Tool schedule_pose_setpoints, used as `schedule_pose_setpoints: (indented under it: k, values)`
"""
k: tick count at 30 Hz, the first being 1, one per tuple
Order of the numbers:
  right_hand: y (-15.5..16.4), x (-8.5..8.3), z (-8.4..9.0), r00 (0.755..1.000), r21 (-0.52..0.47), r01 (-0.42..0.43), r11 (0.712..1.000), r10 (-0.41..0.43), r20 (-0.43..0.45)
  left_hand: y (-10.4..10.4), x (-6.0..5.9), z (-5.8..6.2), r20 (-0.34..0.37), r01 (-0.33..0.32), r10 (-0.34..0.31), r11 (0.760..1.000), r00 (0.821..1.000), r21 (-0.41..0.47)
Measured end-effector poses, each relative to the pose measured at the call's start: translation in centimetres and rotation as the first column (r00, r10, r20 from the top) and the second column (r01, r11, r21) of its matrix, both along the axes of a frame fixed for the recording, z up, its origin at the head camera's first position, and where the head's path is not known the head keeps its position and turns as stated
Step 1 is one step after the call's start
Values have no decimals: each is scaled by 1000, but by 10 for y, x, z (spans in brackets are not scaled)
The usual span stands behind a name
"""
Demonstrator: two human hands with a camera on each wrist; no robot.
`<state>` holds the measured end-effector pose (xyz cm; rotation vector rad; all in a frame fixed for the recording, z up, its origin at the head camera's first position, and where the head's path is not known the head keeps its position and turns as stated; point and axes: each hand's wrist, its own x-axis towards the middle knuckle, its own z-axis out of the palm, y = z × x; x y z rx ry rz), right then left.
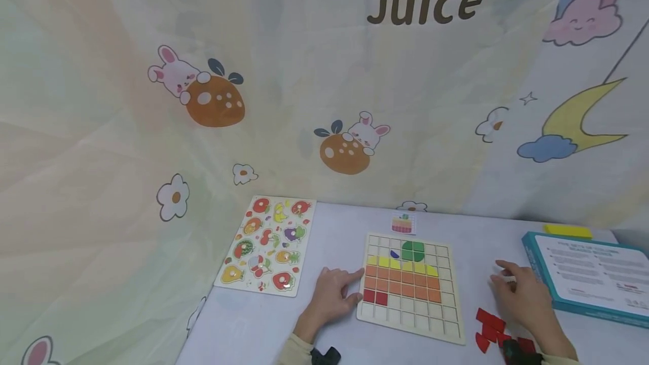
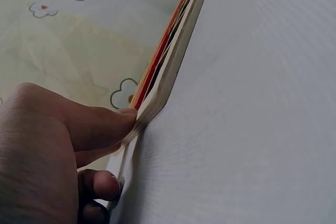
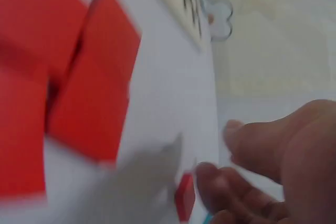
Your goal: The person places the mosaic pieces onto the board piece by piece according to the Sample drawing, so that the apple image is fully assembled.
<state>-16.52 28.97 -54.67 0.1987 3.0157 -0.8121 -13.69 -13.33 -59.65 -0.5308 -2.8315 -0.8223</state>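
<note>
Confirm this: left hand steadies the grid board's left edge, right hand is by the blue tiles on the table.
Wrong on the colour. The head view shows the tiles near the right hand are red, not blue. The rest holds: the left hand touches the left edge of the board.

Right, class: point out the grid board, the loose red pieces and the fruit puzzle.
grid board (image 1: 412, 320), head view, bare lower rows.
loose red pieces (image 1: 489, 326), head view, middle of the pile.
fruit puzzle (image 1: 266, 244), head view, board centre.
</note>
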Motion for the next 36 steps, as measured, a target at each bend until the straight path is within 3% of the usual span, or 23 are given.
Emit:
schedule_pose_setpoints:
  k: [5, 9, 16, 27, 32, 36]
  values:
    - [24, -5, -5, 990, 95, 2, 996, -15, 140, -2, 0, -1, -5, -3, 3, 1000, 1000, -1]
    - [24, -4, -8, 989, 102, 38, 994, -52, 139, -2, -1, -1, 17, -10, 11, 1000, 1000, -7]
    - [13, 0, -8, 988, 26, 82, 996, -85, 130, 0, -2, -1, 17, -4, 4, 1000, 1000, 8]
    - [-7, 12, -10, 997, -106, 70, 992, -73, -29, 0, -1, 0, 12, 5, -6, 1000, 1000, 17]
    - [-27, 13, -1, 996, -211, 90, 973, -91, 5, 0, -1, -1, 12, -1, 0, 1000, 1000, 9]
    - [-48, 18, 4, 1000, -266, 28, 964, -23, 21, 0, -2, -2, 7, 1, -1, 1000, 1000, 6]
